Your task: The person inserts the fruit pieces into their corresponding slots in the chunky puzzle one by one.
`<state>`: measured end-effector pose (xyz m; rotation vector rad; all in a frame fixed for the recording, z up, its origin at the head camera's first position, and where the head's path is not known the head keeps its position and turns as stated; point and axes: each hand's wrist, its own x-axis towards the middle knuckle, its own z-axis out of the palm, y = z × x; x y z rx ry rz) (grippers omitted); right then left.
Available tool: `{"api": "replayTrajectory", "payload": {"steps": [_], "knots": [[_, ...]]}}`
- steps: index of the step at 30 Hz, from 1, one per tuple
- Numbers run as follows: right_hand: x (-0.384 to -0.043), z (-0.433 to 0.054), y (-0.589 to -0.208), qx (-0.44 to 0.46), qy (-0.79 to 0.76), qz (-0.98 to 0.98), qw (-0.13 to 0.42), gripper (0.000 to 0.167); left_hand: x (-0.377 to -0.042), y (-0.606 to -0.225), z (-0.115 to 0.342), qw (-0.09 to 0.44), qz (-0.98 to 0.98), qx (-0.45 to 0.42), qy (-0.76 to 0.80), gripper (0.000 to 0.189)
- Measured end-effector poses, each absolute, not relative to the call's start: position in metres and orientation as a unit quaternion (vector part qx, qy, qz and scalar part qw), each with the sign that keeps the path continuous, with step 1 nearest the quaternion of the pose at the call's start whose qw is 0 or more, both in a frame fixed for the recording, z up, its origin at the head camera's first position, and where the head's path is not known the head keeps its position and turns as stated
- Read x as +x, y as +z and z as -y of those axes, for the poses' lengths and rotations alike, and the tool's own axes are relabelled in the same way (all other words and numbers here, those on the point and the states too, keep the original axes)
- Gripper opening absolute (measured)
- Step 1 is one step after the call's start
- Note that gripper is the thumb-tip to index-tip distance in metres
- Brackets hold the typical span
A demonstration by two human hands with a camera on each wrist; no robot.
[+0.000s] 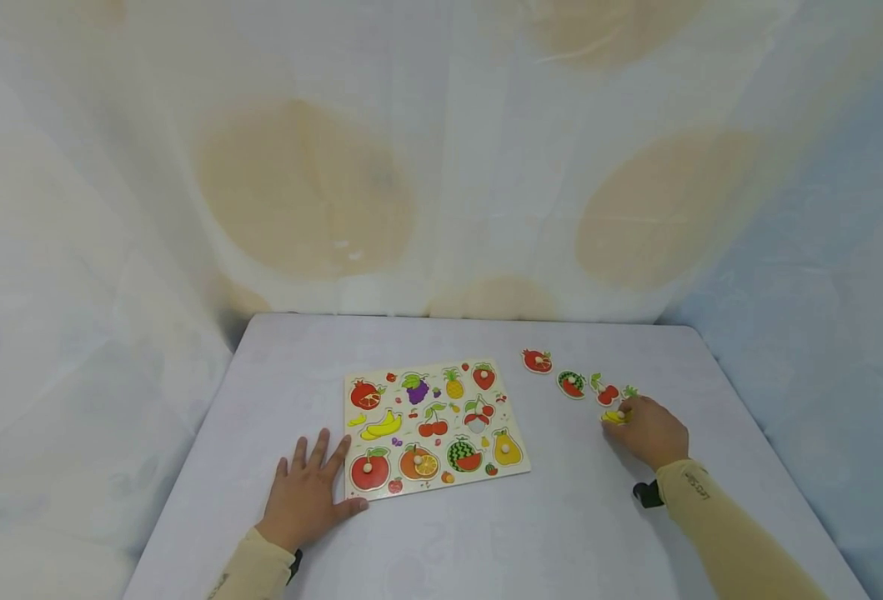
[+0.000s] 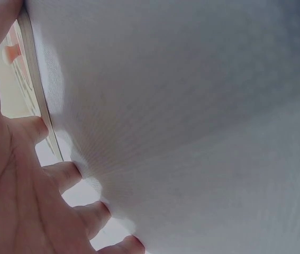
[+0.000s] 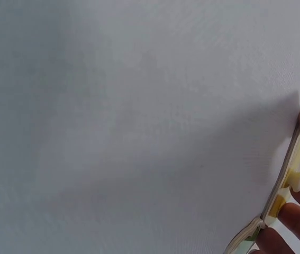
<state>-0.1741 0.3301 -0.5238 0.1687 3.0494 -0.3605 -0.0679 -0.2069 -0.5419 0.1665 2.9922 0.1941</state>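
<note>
A wooden fruit puzzle board (image 1: 438,429) lies on the table, with knobbed pieces such as the apple (image 1: 369,473), the orange (image 1: 411,467) and the pear (image 1: 508,450) seated in it. My left hand (image 1: 302,500) rests with fingers spread at the board's left side, its thumb and index fingertip at the edge. Right of the board, my right hand (image 1: 649,432) pinches the yellow banana piece (image 1: 612,416). In the right wrist view, the thumb sits at one end of the banana piece (image 3: 279,203), with fingertips by its knob and far end. A pineapple piece (image 1: 630,390) is partly hidden behind this hand.
Loose cherry (image 1: 608,395), watermelon (image 1: 572,385) and pomegranate (image 1: 537,362) pieces lie in a slanting row up and left from the right hand. The white-covered table (image 1: 441,542) is bordered by hanging cloth (image 1: 486,167) at the back and sides.
</note>
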Motion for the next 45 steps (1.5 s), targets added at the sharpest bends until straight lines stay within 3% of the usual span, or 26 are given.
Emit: {"api": "replayTrajectory", "payload": {"steps": [11,22,45], "knots": [[-0.1757,-0.3339,-0.525,0.048,-0.109,-0.992,0.044,0.052,-0.0702,-0.5449,0.2064,0.072,-0.994,0.057,0.06,0.108],[-0.1699,-0.332,-0.5267,0.034,-0.132,-0.989,0.053,0.065,-0.0692,-0.5443,0.2082,0.072,-0.994,0.057,0.061,0.108],[-0.1704,-0.3303,-0.5325,0.018,-0.117,-0.993,0.003,0.055,-0.0681,-0.5437,0.2083,0.058,-0.995,0.063,0.053,0.107]]}}
